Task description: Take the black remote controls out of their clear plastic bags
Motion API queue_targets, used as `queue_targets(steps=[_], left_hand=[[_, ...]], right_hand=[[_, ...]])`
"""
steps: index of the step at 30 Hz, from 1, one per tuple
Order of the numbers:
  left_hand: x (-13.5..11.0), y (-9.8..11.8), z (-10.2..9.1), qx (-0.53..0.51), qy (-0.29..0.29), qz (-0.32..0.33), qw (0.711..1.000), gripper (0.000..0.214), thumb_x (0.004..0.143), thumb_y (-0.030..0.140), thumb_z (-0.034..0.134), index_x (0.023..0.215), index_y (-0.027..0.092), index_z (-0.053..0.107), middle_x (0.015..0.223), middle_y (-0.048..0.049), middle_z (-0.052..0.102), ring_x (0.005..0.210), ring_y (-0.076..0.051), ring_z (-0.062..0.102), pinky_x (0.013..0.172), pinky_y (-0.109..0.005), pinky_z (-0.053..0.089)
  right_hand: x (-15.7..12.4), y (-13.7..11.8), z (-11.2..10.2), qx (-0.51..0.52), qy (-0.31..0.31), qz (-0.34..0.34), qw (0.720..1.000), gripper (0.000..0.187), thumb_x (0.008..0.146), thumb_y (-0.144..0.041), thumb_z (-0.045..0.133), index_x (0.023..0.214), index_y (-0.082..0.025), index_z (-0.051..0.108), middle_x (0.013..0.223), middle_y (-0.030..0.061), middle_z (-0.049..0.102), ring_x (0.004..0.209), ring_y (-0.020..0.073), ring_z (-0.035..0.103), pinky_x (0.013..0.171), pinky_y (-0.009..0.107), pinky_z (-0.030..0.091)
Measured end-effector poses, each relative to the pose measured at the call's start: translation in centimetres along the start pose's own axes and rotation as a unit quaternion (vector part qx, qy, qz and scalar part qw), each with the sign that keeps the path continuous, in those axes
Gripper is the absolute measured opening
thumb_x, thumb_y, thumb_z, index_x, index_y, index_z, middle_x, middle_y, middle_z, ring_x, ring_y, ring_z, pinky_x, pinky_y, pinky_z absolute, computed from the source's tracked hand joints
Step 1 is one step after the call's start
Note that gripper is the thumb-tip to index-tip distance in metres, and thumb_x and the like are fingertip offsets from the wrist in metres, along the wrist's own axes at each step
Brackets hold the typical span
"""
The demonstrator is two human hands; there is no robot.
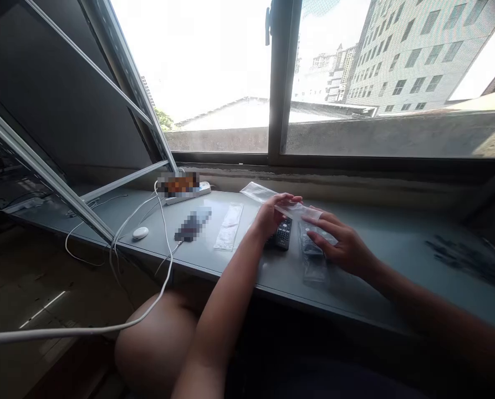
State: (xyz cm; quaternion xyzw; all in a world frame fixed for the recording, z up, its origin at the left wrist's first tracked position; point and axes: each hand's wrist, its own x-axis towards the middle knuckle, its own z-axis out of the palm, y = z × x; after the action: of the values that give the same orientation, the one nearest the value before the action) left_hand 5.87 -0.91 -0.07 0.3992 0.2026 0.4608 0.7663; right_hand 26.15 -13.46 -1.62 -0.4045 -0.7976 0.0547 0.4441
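Observation:
My left hand (271,216) is closed on a clear plastic bag (297,210), which stretches out on both sides of the fingers. At the bag's right end is my right hand (342,241), its fingers stretched and its thumb apart from them; the fingertips seem to touch the bag's edge. Below the left hand lies a black remote control (283,235) on the table, partly hidden by the hand and bag. Another remote in a clear bag (314,255) lies under the right hand. Flat clear bags (229,226) rest to the left.
The grey table (363,299) runs below a window. On its left are a round white object (140,233), a blurred-out device (192,224) and a white power strip (189,194). A white cable (167,277) hangs across the front edge. Dark items (471,257) lie far right.

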Motion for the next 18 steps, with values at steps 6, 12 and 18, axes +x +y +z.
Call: queue_targets(steps=[6,12,18], left_hand=[[0.04,-0.04,-0.05,-0.002,-0.001,0.003,1.000,0.019,0.089,0.034,0.080,0.097,0.016,0.078,0.116,-0.0129,0.086,0.088,-0.018,0.074,0.057,-0.023,0.041],[0.02,-0.04,0.00,-0.001,0.009,0.000,1.000,0.019,0.089,0.034,0.080,0.097,0.017,0.078,0.118,-0.0133,0.086,0.090,-0.020,0.075,0.061,-0.026,0.043],[0.25,-0.26,-0.31,-0.001,-0.005,0.005,1.000,0.021,0.090,0.036,0.081,0.099,0.016,0.078,0.117,-0.0138,0.086,0.091,-0.020,0.076,0.063,-0.026,0.044]], right_hand=[[-0.03,0.10,0.06,0.000,0.000,0.007,1.000,0.042,0.114,-0.043,0.068,0.155,-0.035,0.076,0.158,0.0100,0.072,0.151,0.0390,0.065,0.128,0.059,0.053],[-0.04,0.08,-0.01,-0.006,-0.004,0.013,1.000,0.042,0.114,-0.043,0.068,0.153,-0.032,0.076,0.156,0.0113,0.072,0.151,0.0393,0.065,0.127,0.059,0.054],[0.12,-0.22,-0.25,-0.007,-0.011,0.023,1.000,0.042,0.114,-0.045,0.067,0.153,-0.032,0.076,0.156,0.0121,0.072,0.150,0.0397,0.066,0.127,0.060,0.054]])
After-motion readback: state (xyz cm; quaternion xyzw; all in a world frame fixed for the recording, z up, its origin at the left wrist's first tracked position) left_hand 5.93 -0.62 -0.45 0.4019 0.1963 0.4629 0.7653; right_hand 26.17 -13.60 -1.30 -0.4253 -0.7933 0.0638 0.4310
